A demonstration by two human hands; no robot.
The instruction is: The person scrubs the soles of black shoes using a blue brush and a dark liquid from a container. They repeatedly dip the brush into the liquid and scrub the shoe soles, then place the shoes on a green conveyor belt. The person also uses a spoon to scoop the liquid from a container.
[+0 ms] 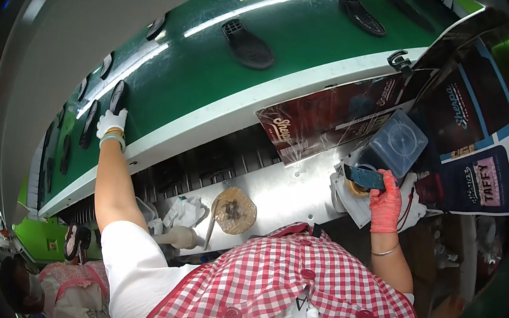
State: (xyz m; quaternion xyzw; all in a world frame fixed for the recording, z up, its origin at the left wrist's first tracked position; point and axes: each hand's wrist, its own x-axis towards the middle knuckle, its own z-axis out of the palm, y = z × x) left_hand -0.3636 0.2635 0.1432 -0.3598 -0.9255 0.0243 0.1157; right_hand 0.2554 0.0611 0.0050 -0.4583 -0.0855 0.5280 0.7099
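My left hand (112, 123), in a white glove, reaches to the green belt at the left. Its fingers are closed on the near end of a black shoe sole (117, 97). More dark soles lie close by, among them one sole (89, 124) just left of the hand. At the right, my right hand (386, 202), in a pinkish-red glove, grips a flat dark blue-green piece (365, 177) whose kind I cannot make out. That piece is above a round tan-rimmed container (356, 189), which it partly hides.
The green conveyor belt (181, 81) carries several soles, one sole (247, 45) in the middle. A clear plastic box (396, 140) stands beside printed boards (334, 121). On the metal ledge (288, 194) are a wrapped brown round thing (234, 212) and crumpled white plastic (185, 212). Another person (63, 291) is at lower left.
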